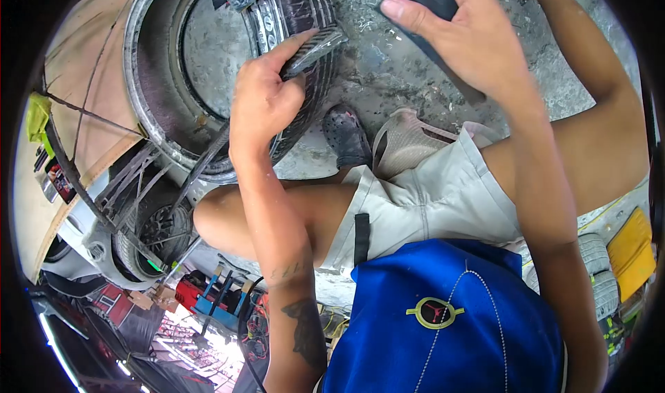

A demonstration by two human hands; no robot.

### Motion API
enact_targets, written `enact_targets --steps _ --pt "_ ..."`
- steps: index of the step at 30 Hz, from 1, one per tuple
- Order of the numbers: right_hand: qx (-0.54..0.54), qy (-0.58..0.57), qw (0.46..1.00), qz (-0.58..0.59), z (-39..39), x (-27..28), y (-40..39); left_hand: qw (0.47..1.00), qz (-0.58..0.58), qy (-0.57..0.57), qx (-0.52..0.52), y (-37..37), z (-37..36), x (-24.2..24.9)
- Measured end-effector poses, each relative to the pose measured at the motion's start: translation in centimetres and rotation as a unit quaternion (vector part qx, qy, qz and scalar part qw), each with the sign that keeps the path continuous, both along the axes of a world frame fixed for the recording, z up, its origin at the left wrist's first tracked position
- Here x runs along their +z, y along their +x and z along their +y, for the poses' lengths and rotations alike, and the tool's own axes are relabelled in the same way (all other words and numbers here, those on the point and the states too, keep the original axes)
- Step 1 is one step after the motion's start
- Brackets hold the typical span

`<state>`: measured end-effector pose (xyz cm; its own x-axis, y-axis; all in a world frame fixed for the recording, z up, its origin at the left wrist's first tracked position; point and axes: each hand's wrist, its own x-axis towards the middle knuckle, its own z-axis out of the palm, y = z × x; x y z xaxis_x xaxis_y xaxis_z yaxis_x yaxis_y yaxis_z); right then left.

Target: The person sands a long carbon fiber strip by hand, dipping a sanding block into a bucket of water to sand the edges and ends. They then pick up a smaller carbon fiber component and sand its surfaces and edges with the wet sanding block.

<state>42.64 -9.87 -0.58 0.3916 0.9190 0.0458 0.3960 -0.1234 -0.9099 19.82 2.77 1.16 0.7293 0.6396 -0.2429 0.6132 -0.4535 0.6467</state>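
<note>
Head view: your left hand (267,102) grasps a dark strip (315,52) between thumb and fingers, the index finger laid along it, which seems meant to steady it against the tread. That strip lies over the tyre's right side; its long axis slants from near left to far right, the free end pointing far right. Your right hand (478,36) grips a black slab (449,66), thumb on top, apparently to keep it clear of the floor (374,67). The slab's long axis runs from far left to near right; what it is, you cannot tell. Beyond the left hand, the tyre (149,95) lies on its side, placed perhaps for easy reach. Nearer you, a dark clog (346,133) rests between the tyre and a pale mesh-like piece (409,140).
</note>
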Motion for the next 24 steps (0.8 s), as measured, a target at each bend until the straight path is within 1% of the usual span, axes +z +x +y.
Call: enact_targets --steps 1,2,4,6,8,10,11,13,14,16,17,19,20,23,24 --pt "-0.006 0.011 0.994 0.107 0.3 -0.7 -0.5 1.000 -0.006 -0.002 0.003 0.0 0.1 0.0" --pt "-0.011 0.021 0.977 0.213 0.7 -1.3 -1.1 1.000 -0.006 -0.011 0.003 0.1 0.3 0.0" --pt "-0.014 0.034 0.980 0.193 1.5 -1.6 -1.9 1.000 -0.014 -0.019 0.006 0.2 0.5 0.1" --pt "-0.045 -0.046 0.958 0.280 2.0 -1.2 -2.6 1.000 -0.002 -0.014 -0.002 0.4 0.6 0.3" --pt "-0.056 -0.035 0.957 0.283 2.7 -1.1 -3.3 1.000 -0.003 -0.010 0.013 1.0 0.3 0.6" --pt "-0.074 -0.065 0.981 0.169 2.6 -0.3 -3.7 0.996 0.069 0.045 0.024 1.3 0.0 0.9" --pt "-0.069 -0.069 0.981 0.165 2.5 -0.6 -3.9 0.997 0.066 0.041 0.030 1.5 -0.3 0.8" --pt "-0.094 -0.001 0.982 0.166 2.4 -1.4 -4.5 0.980 0.120 0.156 0.036 2.0 -0.5 0.6" --pt "-0.088 -0.003 0.983 0.160 2.2 -1.4 -4.6 0.980 0.116 0.154 0.043 2.1 -0.5 0.6" --pt "-0.081 -0.079 0.968 0.222 1.3 -0.6 -4.7 0.972 0.149 0.181 0.026 2.0 -0.7 0.7" --pt "-0.073 -0.081 0.970 0.216 0.6 -0.6 -4.9 0.972 0.145 0.179 0.035 1.8 -0.8 0.5" --pt "-0.110 -0.022 0.947 0.301 -0.3 -0.5 -5.5 0.968 0.131 0.211 0.036 1.7 -0.8 0.0" --pt "-0.104 -0.024 0.948 0.299 0.1 -0.6 -5.5 0.968 0.131 0.209 0.043 1.6 -0.7 -0.1" --pt "-0.114 0.000 0.948 0.298 2.5 -0.1 -5.2 0.964 0.144 0.223 0.009 1.5 -0.8 0.2" --pt "-0.097 0.018 0.947 0.304 3.2 -1.1 -4.8 0.964 0.146 0.219 0.018 1.4 -1.0 -0.1"
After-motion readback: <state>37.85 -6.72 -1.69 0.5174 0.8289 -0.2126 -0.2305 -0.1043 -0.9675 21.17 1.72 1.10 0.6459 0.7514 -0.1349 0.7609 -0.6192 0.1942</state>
